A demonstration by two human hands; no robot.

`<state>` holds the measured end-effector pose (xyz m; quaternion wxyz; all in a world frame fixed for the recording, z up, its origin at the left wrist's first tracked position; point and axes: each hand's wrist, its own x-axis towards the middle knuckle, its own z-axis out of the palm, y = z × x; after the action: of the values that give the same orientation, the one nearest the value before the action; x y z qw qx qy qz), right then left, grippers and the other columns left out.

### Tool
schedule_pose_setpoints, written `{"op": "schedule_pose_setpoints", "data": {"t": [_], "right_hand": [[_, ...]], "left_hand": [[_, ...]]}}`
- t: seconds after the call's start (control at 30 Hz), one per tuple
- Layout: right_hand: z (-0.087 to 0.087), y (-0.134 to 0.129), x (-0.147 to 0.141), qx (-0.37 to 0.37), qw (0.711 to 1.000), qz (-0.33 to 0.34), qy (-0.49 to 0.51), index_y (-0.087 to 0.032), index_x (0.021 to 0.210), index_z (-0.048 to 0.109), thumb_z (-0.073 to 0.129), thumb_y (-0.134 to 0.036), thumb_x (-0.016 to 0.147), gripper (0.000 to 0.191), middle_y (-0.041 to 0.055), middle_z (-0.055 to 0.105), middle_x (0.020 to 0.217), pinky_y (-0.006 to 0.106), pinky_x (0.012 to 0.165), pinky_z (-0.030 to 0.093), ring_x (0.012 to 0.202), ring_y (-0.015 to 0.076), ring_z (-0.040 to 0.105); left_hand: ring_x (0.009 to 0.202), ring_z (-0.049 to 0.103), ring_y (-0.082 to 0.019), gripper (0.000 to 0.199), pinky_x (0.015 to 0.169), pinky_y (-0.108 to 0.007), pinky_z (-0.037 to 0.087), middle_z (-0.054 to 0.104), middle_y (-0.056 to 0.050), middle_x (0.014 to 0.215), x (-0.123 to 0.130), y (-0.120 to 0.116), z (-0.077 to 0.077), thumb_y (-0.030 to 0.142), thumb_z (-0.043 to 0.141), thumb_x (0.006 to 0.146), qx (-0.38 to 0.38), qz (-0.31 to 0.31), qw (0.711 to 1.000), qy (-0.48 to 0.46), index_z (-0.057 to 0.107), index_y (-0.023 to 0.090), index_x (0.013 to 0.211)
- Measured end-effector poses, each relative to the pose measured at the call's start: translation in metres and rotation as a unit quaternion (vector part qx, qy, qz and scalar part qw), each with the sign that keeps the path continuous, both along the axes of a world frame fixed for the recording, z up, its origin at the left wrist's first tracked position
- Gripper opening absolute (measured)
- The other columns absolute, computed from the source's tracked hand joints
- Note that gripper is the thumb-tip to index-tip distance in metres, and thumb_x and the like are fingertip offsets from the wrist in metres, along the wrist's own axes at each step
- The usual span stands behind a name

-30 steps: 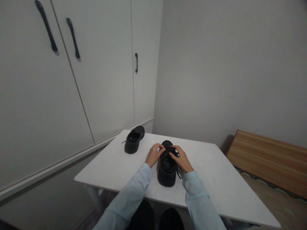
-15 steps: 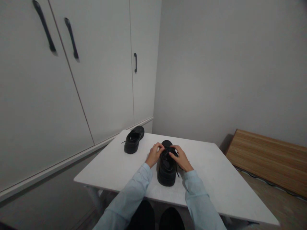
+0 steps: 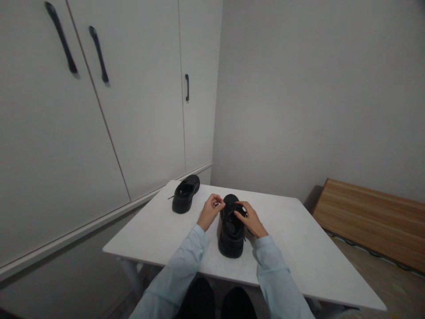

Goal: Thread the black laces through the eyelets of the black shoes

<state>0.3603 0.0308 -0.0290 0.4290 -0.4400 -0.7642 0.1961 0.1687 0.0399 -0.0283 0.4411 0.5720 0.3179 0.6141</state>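
Observation:
A black lace-up shoe (image 3: 230, 246) stands on the white table (image 3: 282, 257) in front of me, heel towards me. At its left side, my left hand (image 3: 210, 212) has thumb and forefinger pinched together on the end of a black shoelace near the tongue. My right hand (image 3: 251, 220) bends over the right side of the shoe, fingers and thumb closed on the dark laces there; the exact grip is hard to see against the black. A second black shoe (image 3: 182, 204) sits farther off to the left, a lace end poking out beside it.
White cupboard doors (image 3: 146, 110) with dark handles rise behind the table's left side. A grey wall (image 3: 299, 97) stands at the back. To the right is a slanted wooden board (image 3: 372, 221), with a cable (image 3: 372, 254) along its lower edge.
My left hand has drawn a little to the left, away from the middle of the shoe. The right hand stays nearly where it was, and both shoes keep their places.

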Motion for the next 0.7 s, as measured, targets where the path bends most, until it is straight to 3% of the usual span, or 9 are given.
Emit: {"op": "schedule_pose_setpoints", "data": {"t": [0.17, 0.33, 0.53, 0.7], "right_hand": [[-0.0014, 0.0013, 0.0012, -0.005, 1.000, 0.003, -0.002, -0.023, 0.111, 0.055, 0.056, -0.037, 0.081, 0.033, 0.0075, 0.057, 0.113, 0.039, 0.089, 0.043, 0.109, 0.0239, 0.053], [0.0000, 0.0000, 0.0004, -0.005, 1.000, 0.004, 0.001, -0.023, 0.111, 0.055, 0.056, -0.037, 0.081, 0.033, 0.0072, 0.058, 0.113, 0.039, 0.089, 0.044, 0.108, 0.0238, 0.053], [0.0016, -0.0016, 0.0002, -0.009, 1.000, 0.004, 0.001, -0.023, 0.110, 0.056, 0.056, -0.038, 0.081, 0.033, 0.0074, 0.058, 0.113, 0.039, 0.088, 0.044, 0.108, 0.0241, 0.053], [0.0004, -0.0010, 0.0016, -0.007, 1.000, 0.005, 0.002, -0.024, 0.110, 0.056, 0.057, -0.038, 0.080, 0.033, 0.0070, 0.058, 0.113, 0.038, 0.087, 0.045, 0.107, 0.0238, 0.054]], "left_hand": [[0.088, 0.057, -0.017, 0.022, 0.081, -0.031, 0.042, 0.061, -0.004, 0.088, -0.0018, 0.0009, -0.0025, 0.027, 0.066, 0.071, -0.007, 0.087, 0.991, 0.100, 0.061, 0.019, 0.091], [0.084, 0.057, -0.018, 0.015, 0.079, -0.032, 0.043, 0.064, -0.005, 0.086, 0.0008, -0.0004, -0.0063, 0.029, 0.065, 0.072, 0.033, 0.101, 0.974, 0.201, 0.068, 0.019, 0.082], [0.087, 0.058, -0.018, 0.013, 0.081, -0.032, 0.042, 0.065, -0.004, 0.087, 0.0013, 0.0002, -0.0063, 0.030, 0.060, 0.076, 0.015, 0.104, 0.973, 0.206, 0.065, 0.019, 0.080], [0.090, 0.058, -0.017, 0.015, 0.086, -0.032, 0.042, 0.064, -0.003, 0.087, 0.0038, -0.0007, -0.0074, 0.034, 0.054, 0.082, 0.013, 0.055, 0.986, 0.154, 0.057, 0.019, 0.082]]}}
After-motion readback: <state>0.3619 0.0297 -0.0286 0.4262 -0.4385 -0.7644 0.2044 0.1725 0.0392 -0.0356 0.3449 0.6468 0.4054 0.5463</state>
